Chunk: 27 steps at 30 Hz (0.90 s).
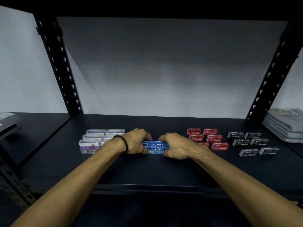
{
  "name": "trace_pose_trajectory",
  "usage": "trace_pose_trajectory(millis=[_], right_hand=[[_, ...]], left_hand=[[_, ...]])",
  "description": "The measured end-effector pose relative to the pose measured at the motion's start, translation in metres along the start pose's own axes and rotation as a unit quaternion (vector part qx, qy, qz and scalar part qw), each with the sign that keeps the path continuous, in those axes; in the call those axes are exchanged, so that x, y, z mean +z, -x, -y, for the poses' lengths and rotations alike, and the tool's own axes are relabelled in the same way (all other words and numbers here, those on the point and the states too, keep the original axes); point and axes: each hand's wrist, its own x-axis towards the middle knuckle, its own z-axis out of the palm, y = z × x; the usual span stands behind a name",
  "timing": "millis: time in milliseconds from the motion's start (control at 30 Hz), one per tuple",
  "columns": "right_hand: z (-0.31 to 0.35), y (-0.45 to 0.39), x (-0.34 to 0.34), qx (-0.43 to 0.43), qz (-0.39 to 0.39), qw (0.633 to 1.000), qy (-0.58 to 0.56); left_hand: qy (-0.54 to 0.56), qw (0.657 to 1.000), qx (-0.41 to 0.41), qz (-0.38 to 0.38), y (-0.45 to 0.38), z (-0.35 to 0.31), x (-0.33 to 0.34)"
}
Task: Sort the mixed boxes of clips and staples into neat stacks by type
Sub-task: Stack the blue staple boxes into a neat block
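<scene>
Several blue staple boxes (pixel 155 146) lie packed together in rows at the middle of the dark shelf (pixel 147 171). My left hand (pixel 134 141) curls round their left side and my right hand (pixel 177 145) curls round their right side, squeezing the group between them. Clear paper clip boxes (pixel 96 141) stand grouped on the left, partly hidden by my left wrist. Red staple boxes (pixel 209 138) sit in two columns to the right of my right hand. Black staple boxes (pixel 252 143) lie in two columns further right.
Black perforated shelf posts (pixel 62 71) rise at the back left and back right (pixel 272 76). A stack of grey folded packets (pixel 285 123) sits at the far right. A grey device (pixel 8 123) rests on the neighbouring shelf at the left edge.
</scene>
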Motion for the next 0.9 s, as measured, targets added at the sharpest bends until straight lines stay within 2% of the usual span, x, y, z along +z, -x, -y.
trace_pose_trajectory(millis=[767, 900], right_hand=[[0.0057, 0.0001, 0.0002, 0.019, -0.007, 1.000, 0.001], [0.0000, 0.0052, -0.0057, 0.028, -0.020, 0.999, 0.009]], left_hand=[[-0.011, 1.000, -0.019, 0.009, 0.0021, -0.0012, -0.0023], [-0.034, 0.999, -0.024, -0.011, 0.0031, -0.0053, -0.0096]])
